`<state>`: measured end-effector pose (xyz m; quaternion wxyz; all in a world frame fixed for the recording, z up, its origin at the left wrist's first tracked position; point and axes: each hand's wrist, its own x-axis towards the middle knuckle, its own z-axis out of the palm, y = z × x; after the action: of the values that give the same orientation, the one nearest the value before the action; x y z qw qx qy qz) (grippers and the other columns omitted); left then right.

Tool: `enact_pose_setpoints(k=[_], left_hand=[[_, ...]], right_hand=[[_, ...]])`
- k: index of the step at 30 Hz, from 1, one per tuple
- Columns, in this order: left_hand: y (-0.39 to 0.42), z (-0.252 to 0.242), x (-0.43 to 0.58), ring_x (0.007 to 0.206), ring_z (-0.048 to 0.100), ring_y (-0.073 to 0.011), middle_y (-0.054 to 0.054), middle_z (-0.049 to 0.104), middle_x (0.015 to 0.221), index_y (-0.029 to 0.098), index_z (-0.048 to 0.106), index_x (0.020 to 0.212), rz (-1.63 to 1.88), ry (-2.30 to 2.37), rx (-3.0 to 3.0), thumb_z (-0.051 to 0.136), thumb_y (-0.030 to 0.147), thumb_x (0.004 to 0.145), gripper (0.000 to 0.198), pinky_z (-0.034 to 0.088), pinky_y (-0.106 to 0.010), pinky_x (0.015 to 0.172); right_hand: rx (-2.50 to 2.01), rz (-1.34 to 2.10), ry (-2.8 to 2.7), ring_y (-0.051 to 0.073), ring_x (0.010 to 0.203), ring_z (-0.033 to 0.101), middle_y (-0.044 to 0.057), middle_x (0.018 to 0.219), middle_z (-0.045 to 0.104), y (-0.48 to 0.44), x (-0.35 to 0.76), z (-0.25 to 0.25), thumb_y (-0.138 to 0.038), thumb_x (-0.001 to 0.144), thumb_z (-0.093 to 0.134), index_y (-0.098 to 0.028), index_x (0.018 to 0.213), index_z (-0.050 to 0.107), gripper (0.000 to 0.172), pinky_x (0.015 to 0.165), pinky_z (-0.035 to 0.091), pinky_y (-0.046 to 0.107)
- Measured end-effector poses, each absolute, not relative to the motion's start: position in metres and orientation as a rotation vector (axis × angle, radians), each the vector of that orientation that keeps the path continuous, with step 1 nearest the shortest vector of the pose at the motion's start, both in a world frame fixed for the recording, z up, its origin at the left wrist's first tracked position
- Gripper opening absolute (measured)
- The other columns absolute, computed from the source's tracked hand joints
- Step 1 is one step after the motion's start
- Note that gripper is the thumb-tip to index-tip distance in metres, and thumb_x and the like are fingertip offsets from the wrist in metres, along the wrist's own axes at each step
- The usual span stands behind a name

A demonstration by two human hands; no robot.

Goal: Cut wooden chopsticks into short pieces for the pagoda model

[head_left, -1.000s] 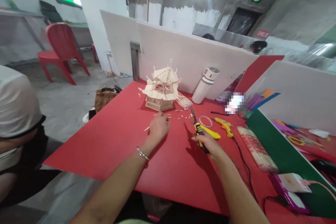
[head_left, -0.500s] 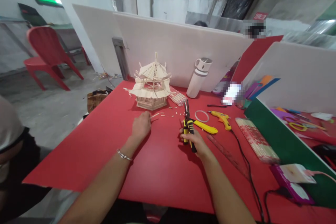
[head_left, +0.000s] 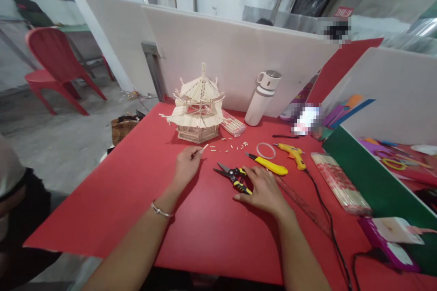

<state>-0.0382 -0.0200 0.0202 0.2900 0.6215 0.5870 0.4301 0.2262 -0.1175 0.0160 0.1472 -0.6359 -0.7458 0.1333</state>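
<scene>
My left hand (head_left: 187, 163) is closed in a pinch on a short thin wooden stick (head_left: 205, 147), its pale tip poking out past the fingers. My right hand (head_left: 264, 186) is spread low over the yellow-and-black pruning shears (head_left: 235, 177), fingers apart around the handles. The shears lie on the red tabletop (head_left: 201, 218) with blades parted, pointing left. Behind my left hand stands a pagoda model (head_left: 200, 109) built of wooden sticks. Small cut stick pieces (head_left: 232, 147) are scattered in front of it. A yellow utility knife (head_left: 271, 165) lies just beyond my right hand.
A yellow glue gun (head_left: 292, 153) with a black cord, a clear ring (head_left: 266, 150) and a transparent ruler (head_left: 303, 204) lie to the right. Stick packs (head_left: 337, 182) lie by the green divider (head_left: 362, 173). A white bottle (head_left: 261, 100) stands at the back.
My right hand has lowered the shears from upright in its grip to flat on the table, and its fingers have spread. My left hand still pinches the stick, almost in place.
</scene>
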Motion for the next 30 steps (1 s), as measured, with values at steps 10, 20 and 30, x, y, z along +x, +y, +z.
enact_pose_setpoints(k=[10, 20, 30], left_hand=[[-0.031, 0.018, -0.021, 0.034, 0.046, -0.0087, 0.003, 0.059, 0.056, 0.016, 0.062, 0.083, 1.125, 1.126, 0.908, 0.071, 0.034, 0.074, 0.021, 0.034, -0.019, 0.033], [-0.025, 0.013, -0.018, 0.035, 0.047, -0.0074, 0.005, 0.056, 0.054, 0.016, 0.06, 0.087, 1.153, 1.096, 0.574, 0.076, 0.03, 0.073, 0.025, 0.028, -0.016, 0.035], [-0.022, 0.011, -0.019, 0.038, 0.048, -0.0071, 0.005, 0.057, 0.056, 0.017, 0.06, 0.082, 1.134, 1.067, 0.488, 0.079, 0.03, 0.07, 0.026, 0.028, -0.017, 0.036]], right_hand=[[-1.74, 0.655, -1.795, 0.022, 0.103, 0.07, 0.006, 0.114, 0.075, -0.087, 0.205, 0.034, -0.038, 0.09, 0.06, -0.025, 0.112, 0.075, 0.029, 0.092, 0.053, 0.033], [-2.147, 0.406, -1.776, 0.025, 0.108, 0.069, 0.008, 0.114, 0.077, -0.009, 0.187, 0.036, -0.026, 0.091, 0.057, -0.024, 0.112, 0.075, 0.028, 0.09, 0.05, 0.033], [-2.235, 0.349, -1.932, 0.028, 0.105, 0.07, 0.011, 0.109, 0.077, 0.02, 0.181, 0.029, -0.028, 0.09, 0.064, -0.024, 0.11, 0.076, 0.024, 0.083, 0.048, 0.033]])
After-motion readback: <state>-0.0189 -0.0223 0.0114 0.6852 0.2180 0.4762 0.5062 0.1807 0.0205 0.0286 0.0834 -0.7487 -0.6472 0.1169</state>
